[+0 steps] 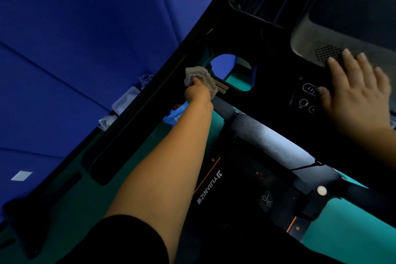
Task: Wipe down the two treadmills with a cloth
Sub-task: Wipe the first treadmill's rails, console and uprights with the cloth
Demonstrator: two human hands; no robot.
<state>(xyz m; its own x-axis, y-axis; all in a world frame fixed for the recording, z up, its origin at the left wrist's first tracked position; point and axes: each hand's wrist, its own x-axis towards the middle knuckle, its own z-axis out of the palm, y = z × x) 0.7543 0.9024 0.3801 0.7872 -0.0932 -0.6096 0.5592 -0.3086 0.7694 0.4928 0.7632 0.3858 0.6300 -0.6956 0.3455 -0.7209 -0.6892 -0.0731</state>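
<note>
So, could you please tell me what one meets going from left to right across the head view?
white square patch → clear plastic wrapper → cloth gripped by the left hand → control buttons → right hand, lying flat

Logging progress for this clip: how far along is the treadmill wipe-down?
Done: nothing looks clearly finished. In hand: the left hand grips the cloth against the console, right hand flat beside the buttons. Left: the grey handlebar looks dusty; anything else is out of view.
</note>
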